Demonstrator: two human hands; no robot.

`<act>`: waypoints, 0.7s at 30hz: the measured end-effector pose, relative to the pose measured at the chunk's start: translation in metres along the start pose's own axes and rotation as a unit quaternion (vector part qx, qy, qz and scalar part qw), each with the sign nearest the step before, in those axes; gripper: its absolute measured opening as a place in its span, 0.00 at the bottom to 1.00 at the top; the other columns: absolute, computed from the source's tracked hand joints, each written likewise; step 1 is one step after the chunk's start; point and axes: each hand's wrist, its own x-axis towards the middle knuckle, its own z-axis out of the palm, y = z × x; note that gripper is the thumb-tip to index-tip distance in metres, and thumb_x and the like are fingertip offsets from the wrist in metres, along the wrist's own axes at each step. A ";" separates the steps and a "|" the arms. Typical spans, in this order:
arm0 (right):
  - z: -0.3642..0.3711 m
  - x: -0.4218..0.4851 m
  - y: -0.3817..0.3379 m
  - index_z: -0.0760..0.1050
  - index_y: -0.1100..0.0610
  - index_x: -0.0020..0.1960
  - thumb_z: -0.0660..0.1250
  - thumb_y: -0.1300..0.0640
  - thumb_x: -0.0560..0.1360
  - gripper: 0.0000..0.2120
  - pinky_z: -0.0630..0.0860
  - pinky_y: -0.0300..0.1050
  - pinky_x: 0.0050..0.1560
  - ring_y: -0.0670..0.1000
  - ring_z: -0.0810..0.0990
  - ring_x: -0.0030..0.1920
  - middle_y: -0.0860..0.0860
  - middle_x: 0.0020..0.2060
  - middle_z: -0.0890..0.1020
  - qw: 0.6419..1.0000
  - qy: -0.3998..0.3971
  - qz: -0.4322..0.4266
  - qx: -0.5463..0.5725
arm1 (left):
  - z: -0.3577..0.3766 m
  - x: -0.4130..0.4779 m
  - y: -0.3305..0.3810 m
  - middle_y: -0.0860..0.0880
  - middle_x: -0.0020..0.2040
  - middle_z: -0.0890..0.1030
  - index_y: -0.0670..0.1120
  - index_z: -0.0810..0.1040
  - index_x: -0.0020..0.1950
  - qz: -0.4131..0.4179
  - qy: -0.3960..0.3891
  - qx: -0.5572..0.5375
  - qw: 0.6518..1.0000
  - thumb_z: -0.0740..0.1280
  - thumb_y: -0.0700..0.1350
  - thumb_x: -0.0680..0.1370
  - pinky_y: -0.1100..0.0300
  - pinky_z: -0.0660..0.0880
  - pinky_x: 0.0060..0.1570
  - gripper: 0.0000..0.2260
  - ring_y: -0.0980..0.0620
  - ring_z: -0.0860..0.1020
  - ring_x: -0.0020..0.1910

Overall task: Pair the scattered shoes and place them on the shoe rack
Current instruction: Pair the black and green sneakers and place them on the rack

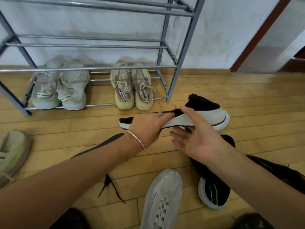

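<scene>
A black-and-white sneaker [209,113] is held just above the wooden floor, in front of the grey metal shoe rack [171,83], toe pointing left. My left hand [148,126] grips its middle from above, fingers curled over the top edge. My right hand [198,139] holds the heel half, thumb on top of the white side and fingers spread underneath. On the rack's lowest shelf stand a grey pair [59,90] and a beige pair [132,90].
Loose on the floor: a black sneaker with a green stripe [212,192] under my right forearm, a pale grey sneaker [163,199] near me, a grey-green sneaker [11,154] at far left, and a black lace [110,187]. A brown door frame [257,35] stands right of the rack.
</scene>
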 end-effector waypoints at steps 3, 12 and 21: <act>-0.006 -0.011 0.018 0.73 0.51 0.64 0.71 0.54 0.69 0.24 0.67 0.49 0.65 0.52 0.73 0.65 0.52 0.63 0.77 0.992 -0.105 -0.049 -0.055 | -0.019 -0.010 -0.018 0.51 0.45 0.85 0.48 0.81 0.57 0.044 0.038 0.027 0.998 0.76 0.38 0.63 0.66 0.70 0.22 0.23 0.51 0.84 0.37; -0.029 0.012 0.029 0.71 0.48 0.68 0.80 0.47 0.57 0.41 0.78 0.49 0.57 0.54 0.79 0.61 0.50 0.62 0.80 0.962 -0.231 -0.022 -0.143 | -0.047 -0.053 -0.076 0.50 0.55 0.83 0.50 0.70 0.64 0.141 0.003 0.029 0.990 0.70 0.37 0.69 0.63 0.76 0.27 0.25 0.51 0.83 0.50; -0.033 0.015 0.002 0.82 0.56 0.53 0.59 0.52 0.76 0.15 0.81 0.44 0.42 0.50 0.85 0.47 0.53 0.47 0.86 0.967 -0.216 0.008 -0.135 | -0.048 -0.039 -0.073 0.48 0.57 0.82 0.48 0.70 0.64 0.226 0.015 0.019 0.974 0.67 0.40 0.73 0.63 0.75 0.27 0.20 0.50 0.82 0.50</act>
